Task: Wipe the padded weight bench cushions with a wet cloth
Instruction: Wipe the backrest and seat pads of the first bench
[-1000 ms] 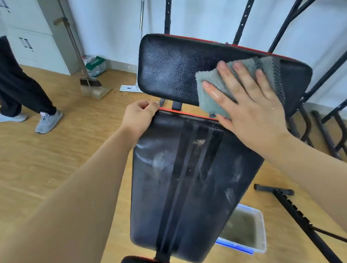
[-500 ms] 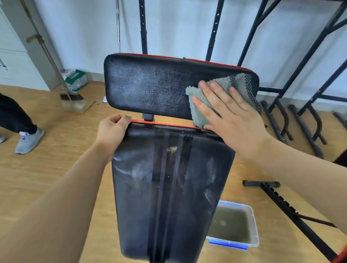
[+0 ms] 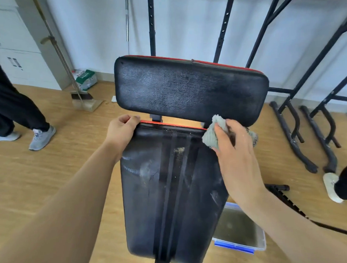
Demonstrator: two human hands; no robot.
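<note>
The black upper cushion (image 3: pixel 186 89) with red edging stands across the middle of the view. Below it the long black back cushion (image 3: pixel 171 191) runs toward me, dusty and streaked. My left hand (image 3: pixel 122 130) grips the top left corner of the long cushion. My right hand (image 3: pixel 235 148) holds the grey wet cloth (image 3: pixel 214 135), bunched up, at the long cushion's top right corner, just under the upper cushion's lower edge. Part of the cloth is hidden behind my fingers.
A clear tub (image 3: pixel 253 245) of murky water sits on the wooden floor right of the bench. Black rack legs (image 3: pixel 292 134) stand at the right, a broom and dustpan (image 3: pixel 83 99) at the left. One person (image 3: pixel 12 110) walks at far left; another's shoe (image 3: pixel 332 186) is at far right.
My right hand came down off the upper cushion's right side and gathered the flat cloth into a bunch at the long cushion's corner. My left hand kept its grip.
</note>
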